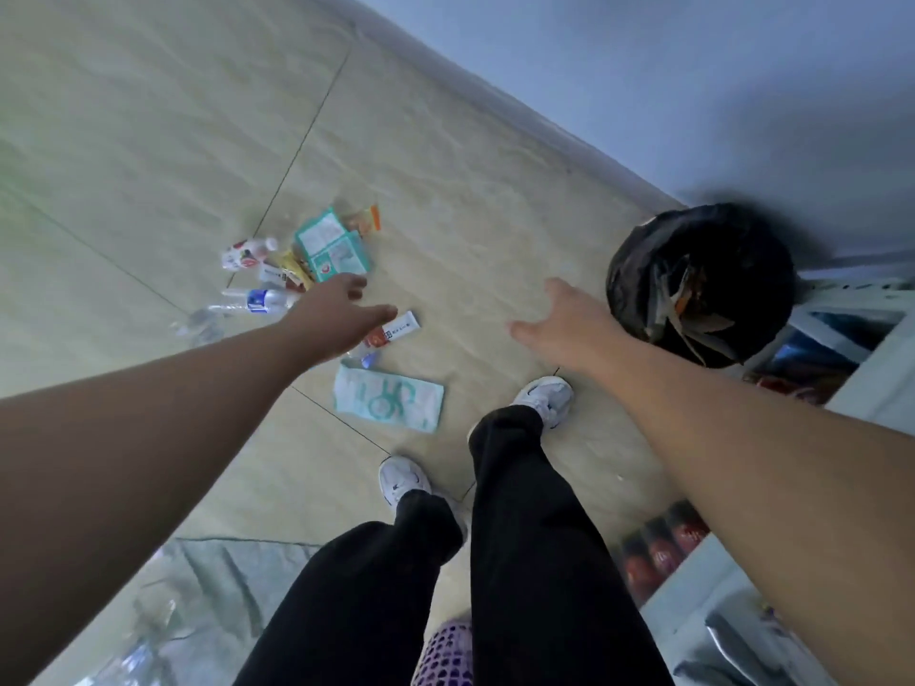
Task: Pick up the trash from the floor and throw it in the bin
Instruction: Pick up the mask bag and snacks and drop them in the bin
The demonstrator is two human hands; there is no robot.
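Note:
Trash lies scattered on the beige tile floor: a teal and white box [330,247], a small white bottle with a red label [245,253], a clear plastic bottle with a blue label [257,300], a red and white sachet [393,331] and a white and teal wrapper [388,397]. My left hand [341,314] reaches out over this pile, fingers apart, holding nothing. My right hand [564,324] is spread open, empty, just left of the bin [703,282]. The bin is round, lined with a black bag, and has scraps inside.
My legs in black trousers and white shoes [544,396] stand right of the wrapper. A white shelf unit [861,339] with red packages stands at the right, beside the bin. A grey wall runs behind. Clear plastic sheeting [198,586] lies at the lower left.

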